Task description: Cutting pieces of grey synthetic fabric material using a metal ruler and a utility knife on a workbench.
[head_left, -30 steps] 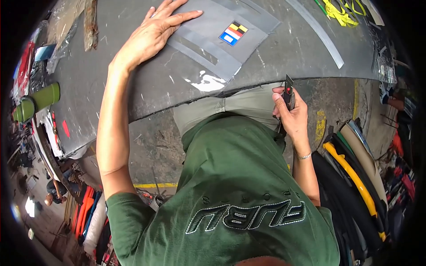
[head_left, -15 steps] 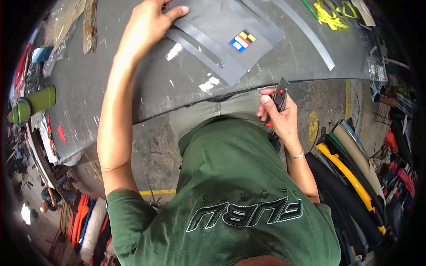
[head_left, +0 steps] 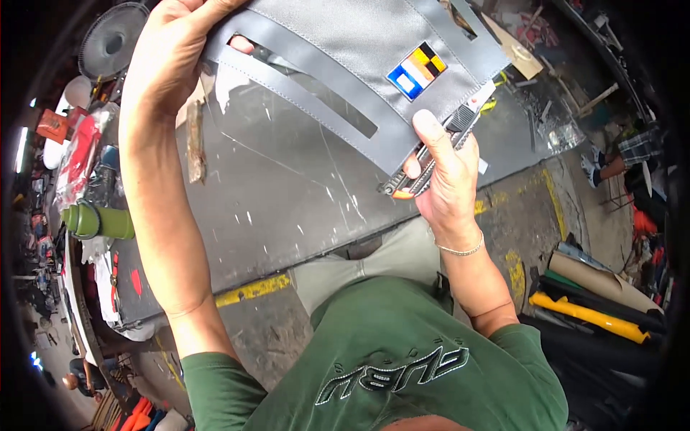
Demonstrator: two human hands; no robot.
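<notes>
A grey fabric panel [head_left: 345, 43] is held up above the table, with long cut-out slots along its bands and stitched edges. Near its right side sits a small patch [head_left: 417, 70] in blue, white, orange, yellow and black. My left hand [head_left: 169, 54] is closed on the panel's left edge; one fingertip shows through a slot. In my right hand [head_left: 449, 169] lies a dark utility knife [head_left: 463, 117], and the thumb of that hand presses against the panel's lower right part. The fingers behind the panel are partly hidden.
Below the panel spreads a dark, scratched work table [head_left: 266, 208]. A green bottle [head_left: 108, 221] stands at its left, near a brown strip [head_left: 195, 140]. A fan [head_left: 111, 43] is at the far left. Rolls of material [head_left: 589, 316] lie to the right; a person's leg [head_left: 614, 167] shows beyond.
The panel has come up off the table toward me, lifted by my left hand. My right hand, with the knife, has moved up to the panel's lower right corner and now holds it.
</notes>
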